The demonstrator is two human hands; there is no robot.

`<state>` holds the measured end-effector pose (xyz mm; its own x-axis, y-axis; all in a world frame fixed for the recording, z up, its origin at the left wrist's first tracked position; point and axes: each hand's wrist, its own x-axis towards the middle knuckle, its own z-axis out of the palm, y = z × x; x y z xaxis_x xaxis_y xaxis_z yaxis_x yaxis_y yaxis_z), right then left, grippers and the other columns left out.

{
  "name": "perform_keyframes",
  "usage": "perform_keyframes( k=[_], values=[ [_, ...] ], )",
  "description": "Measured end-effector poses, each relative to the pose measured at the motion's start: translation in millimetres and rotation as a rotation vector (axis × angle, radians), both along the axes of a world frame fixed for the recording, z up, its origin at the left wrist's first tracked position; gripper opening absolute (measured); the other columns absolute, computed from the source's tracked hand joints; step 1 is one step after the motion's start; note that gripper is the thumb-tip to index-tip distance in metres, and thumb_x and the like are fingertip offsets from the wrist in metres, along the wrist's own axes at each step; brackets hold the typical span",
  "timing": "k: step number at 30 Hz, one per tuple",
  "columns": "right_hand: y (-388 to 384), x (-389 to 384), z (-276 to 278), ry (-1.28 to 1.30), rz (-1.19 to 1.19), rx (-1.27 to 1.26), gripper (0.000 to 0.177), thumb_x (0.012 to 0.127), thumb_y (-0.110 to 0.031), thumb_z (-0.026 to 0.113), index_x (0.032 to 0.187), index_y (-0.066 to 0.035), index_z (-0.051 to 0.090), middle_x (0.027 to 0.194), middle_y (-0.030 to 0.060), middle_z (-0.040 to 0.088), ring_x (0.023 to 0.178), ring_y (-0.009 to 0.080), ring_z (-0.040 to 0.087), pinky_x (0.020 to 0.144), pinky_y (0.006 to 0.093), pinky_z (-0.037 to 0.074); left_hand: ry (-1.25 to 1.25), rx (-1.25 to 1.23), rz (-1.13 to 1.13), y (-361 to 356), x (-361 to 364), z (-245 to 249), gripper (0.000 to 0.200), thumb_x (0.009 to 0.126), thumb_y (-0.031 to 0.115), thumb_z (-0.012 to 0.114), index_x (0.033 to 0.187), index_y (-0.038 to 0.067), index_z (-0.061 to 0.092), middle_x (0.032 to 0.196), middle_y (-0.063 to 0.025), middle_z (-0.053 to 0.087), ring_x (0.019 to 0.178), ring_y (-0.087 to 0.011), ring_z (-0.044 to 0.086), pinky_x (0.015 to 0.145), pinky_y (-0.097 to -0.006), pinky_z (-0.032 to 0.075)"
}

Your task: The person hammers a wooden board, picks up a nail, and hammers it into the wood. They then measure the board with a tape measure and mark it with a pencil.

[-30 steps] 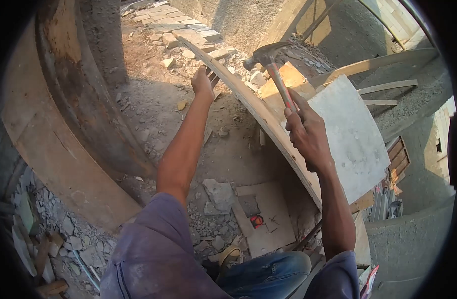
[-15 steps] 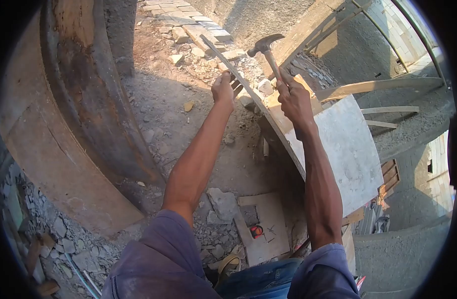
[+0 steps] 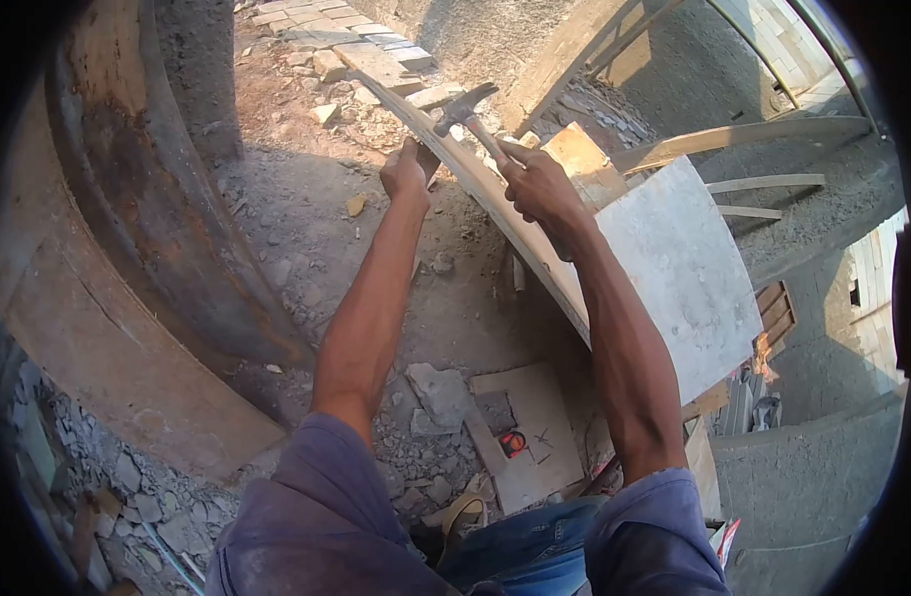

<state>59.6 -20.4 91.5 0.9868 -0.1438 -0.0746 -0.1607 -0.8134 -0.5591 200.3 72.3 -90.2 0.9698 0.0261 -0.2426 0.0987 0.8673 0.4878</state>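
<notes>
A hammer [image 3: 480,126] with a dark metal head and a wooden handle is gripped in my right hand [image 3: 543,189], its head right against or just over a long curved wooden strip [image 3: 495,199]. My left hand [image 3: 406,176] holds the far part of this strip from its left side, the fingers partly hidden behind it. The strip slopes from upper left down to my right forearm. Right of it lies a pale grey curved sheet [image 3: 679,278], with a light wood piece [image 3: 584,164] at its upper end.
Large curved wooden forms [image 3: 138,328] stand on the left. Rubble [image 3: 440,392] and a board [image 3: 535,437] with a red tape measure [image 3: 512,443] lie near my feet. Paving blocks [image 3: 326,30] are at the top. Curved wooden ribs [image 3: 743,141] are at the right.
The hammer and my right hand have moved left and slightly up, nearer the strip. The strip has turned to show more of its broad face. My left hand has shifted left with it.
</notes>
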Motion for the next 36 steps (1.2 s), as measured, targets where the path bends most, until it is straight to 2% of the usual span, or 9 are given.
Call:
perform_keyframes(
  k=[10, 12, 14, 15, 25, 28, 29, 34, 36],
  values=[
    [-11, -146, 13, -0.321, -0.186, 0.317, 0.041, 0.099, -0.032, 0.052, 0.128, -0.002, 0.055, 0.068, 0.0007, 0.053, 0.053, 0.0056, 0.046, 0.045, 0.0229, 0.038, 0.145, -0.224, 0.136, 33, -2, -40, 0.05, 0.099, 0.025, 0.053, 0.116, -0.021, 0.041, 0.109, -0.0347, 0.059, 0.098, -0.0459, 0.064, 0.082, -0.0451, 0.062],
    [-35, -194, 15, -0.343, -0.233, 0.246, 0.044, 0.099, -0.033, 0.054, 0.13, -0.002, 0.054, 0.068, -0.0004, 0.052, 0.052, 0.0041, 0.044, 0.045, 0.0211, 0.035, 0.124, 0.13, 0.05, 48, -18, -57, 0.046, 0.097, 0.021, 0.055, 0.113, -0.021, 0.045, 0.105, -0.0323, 0.062, 0.091, -0.0428, 0.067, 0.076, -0.0392, 0.062],
    [-38, -271, 25, -0.359, -0.456, 0.167, 0.044, 0.1, -0.033, 0.052, 0.127, 0.0, 0.055, 0.068, -0.0008, 0.052, 0.052, 0.0041, 0.044, 0.045, 0.0205, 0.034, 0.003, 0.55, -0.5, 68, -21, -114, 0.05, 0.096, 0.012, 0.057, 0.129, -0.019, 0.038, 0.118, -0.0316, 0.057, 0.096, -0.0376, 0.067, 0.087, -0.0371, 0.06],
    [-38, -294, 23, -0.372, -0.531, 0.216, 0.045, 0.099, -0.035, 0.052, 0.127, 0.001, 0.056, 0.068, -0.0007, 0.052, 0.051, 0.0045, 0.044, 0.045, 0.0208, 0.033, 0.027, 0.592, -0.556, 65, -22, -141, 0.033, 0.09, 0.011, 0.063, 0.108, -0.016, 0.058, 0.097, -0.0229, 0.068, 0.084, -0.0308, 0.071, 0.082, -0.0305, 0.058],
    [-62, -393, 3, -0.672, -0.737, 0.524, 0.046, 0.101, -0.034, 0.047, 0.127, 0.004, 0.052, 0.072, 0.0034, 0.053, 0.051, 0.006, 0.046, 0.043, 0.0206, 0.036, -0.52, 1.298, -1.485, -69, -231, -211, 0.034, 0.072, 0.02, 0.082, 0.081, -0.009, 0.068, 0.075, -0.0167, 0.069, 0.07, -0.0242, 0.07, 0.059, -0.0366, 0.057],
    [-63, -402, 6, -0.639, -0.823, 0.463, 0.047, 0.101, -0.035, 0.047, 0.126, 0.004, 0.053, 0.07, 0.0031, 0.052, 0.05, 0.0059, 0.046, 0.043, 0.0201, 0.036, -0.869, 1.43, -1.65, -116, -330, -190, 0.05, 0.065, 0.031, 0.083, 0.095, -0.006, 0.067, 0.092, -0.0234, 0.07, 0.085, -0.0299, 0.07, 0.079, -0.0362, 0.056],
    [-61, -403, 8, -0.636, -0.862, 0.465, 0.046, 0.102, -0.036, 0.047, 0.125, 0.003, 0.053, 0.067, 0.0028, 0.051, 0.048, 0.0061, 0.045, 0.042, 0.0197, 0.035, -1.102, 1.553, -1.323, -129, -363, -205, 0.055, 0.061, 0.037, 0.083, 0.092, -0.006, 0.067, 0.092, -0.0239, 0.069, 0.09, -0.0313, 0.069, 0.084, -0.0375, 0.054],
    [-70, -424, 13, -0.635, -0.841, 0.43, 0.046, 0.102, -0.037, 0.047, 0.124, 0.003, 0.054, 0.064, 0.0014, 0.05, 0.048, 0.0059, 0.046, 0.042, 0.0202, 0.034, -0.845, 1.146, -1.912, -175, -407, -178, 0.084, 0.067, 0.048, 0.079, 0.124, -0.008, 0.053, 0.113, -0.0279, 0.063, 0.109, -0.037, 0.061, 0.094, -0.0387, 0.049],
    [-77, -434, 9, -0.632, -0.849, 0.439, 0.046, 0.101, -0.036, 0.047, 0.123, 0.003, 0.055, 0.065, 0.001, 0.051, 0.048, 0.0059, 0.046, 0.043, 0.0205, 0.034, -1.05, 1.277, -1.433, -180, -413, -181, 0.095, 0.073, 0.058, 0.072, 0.136, -0.006, 0.042, 0.108, -0.0264, 0.065, 0.107, -0.0368, 0.062, 0.094, -0.0389, 0.048]
  ],
)
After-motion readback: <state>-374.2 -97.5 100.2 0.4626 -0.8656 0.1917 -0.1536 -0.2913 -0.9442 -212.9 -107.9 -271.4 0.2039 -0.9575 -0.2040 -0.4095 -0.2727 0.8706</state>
